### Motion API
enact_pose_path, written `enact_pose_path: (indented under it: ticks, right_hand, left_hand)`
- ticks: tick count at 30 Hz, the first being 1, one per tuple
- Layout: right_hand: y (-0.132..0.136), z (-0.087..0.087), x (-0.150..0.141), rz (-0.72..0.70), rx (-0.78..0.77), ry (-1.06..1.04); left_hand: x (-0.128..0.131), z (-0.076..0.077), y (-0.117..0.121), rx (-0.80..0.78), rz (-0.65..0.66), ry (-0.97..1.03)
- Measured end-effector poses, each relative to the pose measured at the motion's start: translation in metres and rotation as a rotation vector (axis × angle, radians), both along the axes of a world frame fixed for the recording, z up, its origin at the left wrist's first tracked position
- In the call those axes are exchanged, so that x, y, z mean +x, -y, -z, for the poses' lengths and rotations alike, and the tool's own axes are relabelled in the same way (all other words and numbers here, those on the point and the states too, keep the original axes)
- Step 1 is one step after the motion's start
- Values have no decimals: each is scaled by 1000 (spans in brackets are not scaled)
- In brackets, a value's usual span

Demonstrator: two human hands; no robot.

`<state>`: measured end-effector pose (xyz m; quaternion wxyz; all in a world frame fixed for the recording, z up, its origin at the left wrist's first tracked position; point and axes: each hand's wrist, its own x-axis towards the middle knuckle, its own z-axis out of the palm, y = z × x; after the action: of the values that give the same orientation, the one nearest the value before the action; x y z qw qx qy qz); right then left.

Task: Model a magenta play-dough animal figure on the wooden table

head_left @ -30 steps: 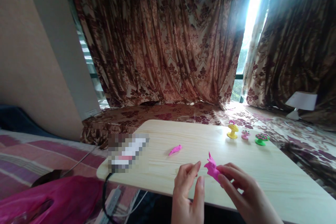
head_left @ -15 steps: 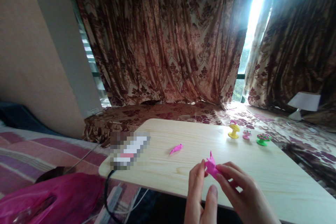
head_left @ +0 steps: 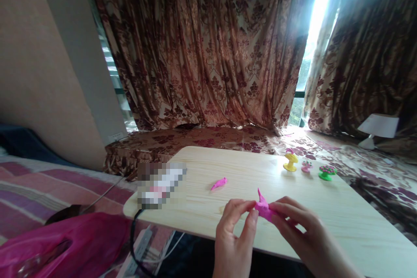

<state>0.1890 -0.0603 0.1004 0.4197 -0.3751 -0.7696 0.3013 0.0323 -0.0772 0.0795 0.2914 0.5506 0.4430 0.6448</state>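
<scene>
A bright pink piece of modelling clay (head_left: 263,210) with a thin pointed tip sticking up is held above the near part of the table. My left hand (head_left: 233,232) pinches its left side between thumb and index finger. From the right, my right hand (head_left: 304,228) grips the clay with thumb and fingers, which hide part of it. A second pink clay piece (head_left: 219,183), long and tapered, lies on the table beyond my left hand.
On the pale wooden table (head_left: 241,163), three small clay figures stand at back right: yellow (head_left: 290,163), pink (head_left: 306,167) and green (head_left: 326,173). A blurred-out object (head_left: 163,185) with a black cable lies at left. A magenta bag (head_left: 94,243) rests on the bed.
My left hand has shifted left and turned, its thumb rising to close with the index finger on the clay. The clay has tilted slightly; my right hand keeps its hold.
</scene>
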Motion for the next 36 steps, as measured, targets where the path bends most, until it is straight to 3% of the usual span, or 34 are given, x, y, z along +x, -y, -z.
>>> enact_pose_path:
  ticks: [5,8,11,18,23,28,33,36]
  right_hand:
    - [0,-1,-3,-46,-62,-29]
    - [-3,0,-2,-52,-75,-35]
    - [-4,-1,0,-100,-118,-41]
    - [-4,-8,2,-176,-185,-46]
    - [0,-9,-1,-180,-218,-88]
    - [4,-12,1,-181,-287,-123]
    - [4,-16,3,-144,-403,-175]
    - [2,-14,5,-129,-430,-186]
  left_hand:
    - [4,11,-5,-84,33,143]
    - [4,19,-8,-170,162,262]
    - [3,22,-9,-178,268,261]
    - [-1,13,-4,-115,326,224]
    - [-2,7,-3,-159,346,318]
    - [0,3,-1,-94,389,410]
    - [7,3,1,-141,384,531]
    - [8,4,1,-160,340,480]
